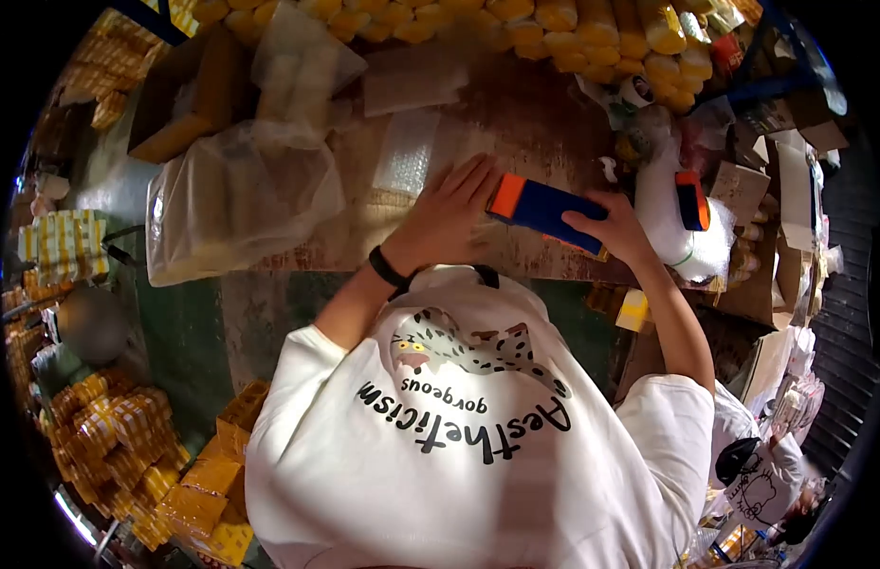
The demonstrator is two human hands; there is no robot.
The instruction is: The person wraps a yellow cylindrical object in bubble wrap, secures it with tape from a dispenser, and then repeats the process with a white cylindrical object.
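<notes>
1. While the left hand (449,216) lies flat and open on the worktable (535,114), fingers spread, we find the right hand (613,229) clamped on a blue-and-orange tool (540,207), possibly a tape dispenser.
2. We note the tool is held just above the table, its orange end touching or just beside the left fingertips. The hands are close but not joined.
3. We record a bubble-wrap sheet (407,152) just beyond the left hand, a clear plastic bag (241,204) further left, and a white roll (668,232) bearing a second blue-and-orange item (691,199) to the right.
4. We judge the step in hand to be pinning something down while the tool is brought to it. What lies under the palm we cannot tell.
5. In our judgement, the next move calls for a steady left palm and a level draw of the tool.
</notes>
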